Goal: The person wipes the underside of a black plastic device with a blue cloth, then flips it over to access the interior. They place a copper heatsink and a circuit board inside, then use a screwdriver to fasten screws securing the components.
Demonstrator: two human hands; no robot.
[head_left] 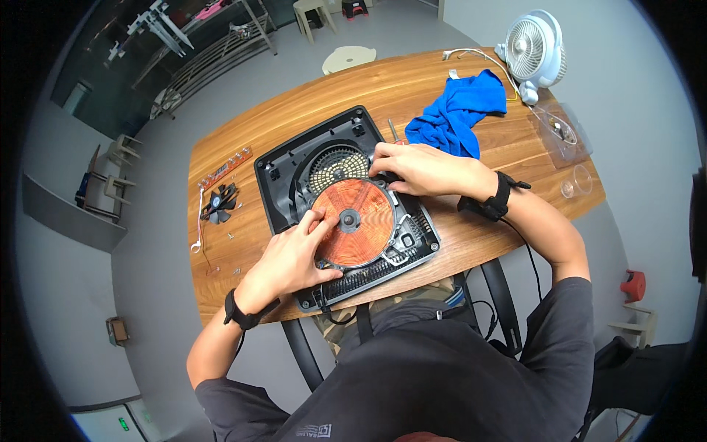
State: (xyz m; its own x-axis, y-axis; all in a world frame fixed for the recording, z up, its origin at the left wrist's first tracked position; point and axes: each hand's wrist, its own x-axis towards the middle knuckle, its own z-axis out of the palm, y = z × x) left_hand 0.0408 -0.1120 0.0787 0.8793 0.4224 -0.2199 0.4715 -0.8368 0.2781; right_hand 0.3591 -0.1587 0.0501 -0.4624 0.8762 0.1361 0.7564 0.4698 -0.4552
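The opened black base of an induction cooker [274, 171] lies at a slant on the wooden table in front of me. Over its near half sits a round copper induction coil [366, 239] with a dark centre. My left hand [293, 254] grips the coil's left side, fingertips on the windings and thumb at the lower edge. At the coil's upper right rim, my right hand [416, 169] has its fingers curled and closed on the edge; its fingertips are partly hidden. Beyond the coil, a round vent grille [335, 171] shows in the base.
Left of the base lie a black fan [220, 204], a strip of sockets or bits [226, 166], and small screws. A screwdriver [394, 131] lies behind my right hand, near a blue cloth [460, 110]. A white desk fan [532, 51] and clear plastic containers [563, 136] stand at right.
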